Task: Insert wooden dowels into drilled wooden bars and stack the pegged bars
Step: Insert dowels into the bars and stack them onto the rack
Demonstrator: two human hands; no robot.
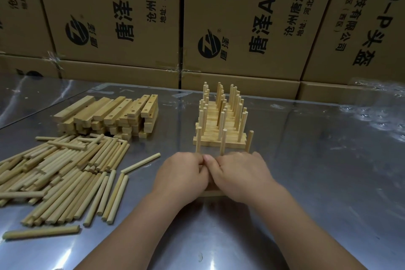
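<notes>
Steel table (pixel 317 182) wide open on the right | loose dowels (pixel 59 173) crowd the left | left hand (pixel 183 173) and right hand (pixel 238 173) both grip a pegged bar (pixel 211 193), mostly hidden underneath

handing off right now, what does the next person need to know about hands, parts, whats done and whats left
Hands: left hand and right hand both curl over a bar, mostly hidden beneath them. The three dowels standing just beyond the fingers seem to be set in it.
Parts: pegged stack behind the hands; drilled bars piled far left; loose dowels heaped near left.
Done: many bars pegged and stacked.
Left: add this bar to the stack, then peg the rest.
</notes>
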